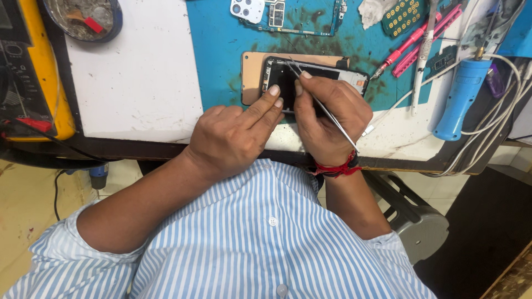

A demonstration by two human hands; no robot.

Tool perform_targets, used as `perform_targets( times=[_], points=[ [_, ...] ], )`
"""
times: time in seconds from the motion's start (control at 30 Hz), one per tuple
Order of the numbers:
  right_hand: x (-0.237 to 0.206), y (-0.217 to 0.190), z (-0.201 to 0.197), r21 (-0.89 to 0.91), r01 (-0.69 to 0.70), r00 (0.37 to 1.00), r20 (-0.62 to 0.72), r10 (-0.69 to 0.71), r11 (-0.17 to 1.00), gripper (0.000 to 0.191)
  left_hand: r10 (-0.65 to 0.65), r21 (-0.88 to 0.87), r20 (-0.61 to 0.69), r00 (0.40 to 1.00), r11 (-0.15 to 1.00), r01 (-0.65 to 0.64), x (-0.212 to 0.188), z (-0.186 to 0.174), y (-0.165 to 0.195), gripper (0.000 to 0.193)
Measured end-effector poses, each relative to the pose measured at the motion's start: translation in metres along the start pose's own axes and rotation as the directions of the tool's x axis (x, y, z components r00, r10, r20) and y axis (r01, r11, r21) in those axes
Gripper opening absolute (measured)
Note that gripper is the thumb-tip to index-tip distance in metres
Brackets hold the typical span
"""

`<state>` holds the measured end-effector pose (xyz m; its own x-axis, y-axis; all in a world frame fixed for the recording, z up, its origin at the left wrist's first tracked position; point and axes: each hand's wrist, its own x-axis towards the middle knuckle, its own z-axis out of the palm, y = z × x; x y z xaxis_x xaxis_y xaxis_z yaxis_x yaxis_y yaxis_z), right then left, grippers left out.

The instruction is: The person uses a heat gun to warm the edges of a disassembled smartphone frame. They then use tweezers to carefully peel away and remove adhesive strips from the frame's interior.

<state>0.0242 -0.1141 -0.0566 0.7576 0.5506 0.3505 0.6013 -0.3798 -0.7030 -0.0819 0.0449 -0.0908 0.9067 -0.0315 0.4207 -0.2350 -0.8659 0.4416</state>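
Observation:
An opened phone [354,77] with its inside bared lies on a blue mat [221,44], on top of a tan back cover [252,77]. My left hand [235,135] rests two fingers on the phone's left part and holds it down. My right hand [330,119] grips thin metal tweezers [327,113], whose tips reach into the phone's upper left area near its top edge. Both hands hide much of the phone's lower half.
A circuit board [288,14] and a white camera part [247,9] lie at the mat's top. Pink tools [418,39], a blue-handled soldering tool [460,99] with white cables sit right. A yellow meter [39,72] and a round dish [83,19] stand left. A stool [421,221] is below.

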Motion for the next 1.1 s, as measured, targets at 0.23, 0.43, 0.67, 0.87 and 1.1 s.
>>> perform_targets(
  times=[0.23,0.43,0.67,0.87,1.1],
  points=[
    [-0.007,0.007,-0.013,-0.047,-0.034,0.999,-0.030,0.032,0.998,0.018,-0.006,0.007,0.003,1.000,1.000,0.006,0.000,0.000,0.001,0.021],
    [-0.019,0.017,-0.026,-0.080,-0.079,0.993,-0.097,0.071,0.994,0.015,-0.014,-0.003,0.019,1.000,1.000,0.014,0.001,0.002,0.003,0.021],
    [-0.030,0.030,-0.047,-0.079,-0.200,0.969,-0.161,0.186,0.977,0.013,0.002,0.019,-0.011,1.000,1.000,-0.002,0.002,0.004,0.007,0.019],
    [-0.038,0.039,-0.057,-0.082,-0.286,0.938,-0.229,0.261,0.955,0.011,-0.022,-0.009,0.000,1.000,1.000,0.022,0.003,0.003,0.012,0.018],
    [-0.038,0.041,-0.070,-0.077,-0.298,0.917,-0.299,0.264,0.951,0.010,-0.009,0.029,-0.003,1.000,1.000,0.009,0.006,-0.001,0.017,0.017]
  ],
)
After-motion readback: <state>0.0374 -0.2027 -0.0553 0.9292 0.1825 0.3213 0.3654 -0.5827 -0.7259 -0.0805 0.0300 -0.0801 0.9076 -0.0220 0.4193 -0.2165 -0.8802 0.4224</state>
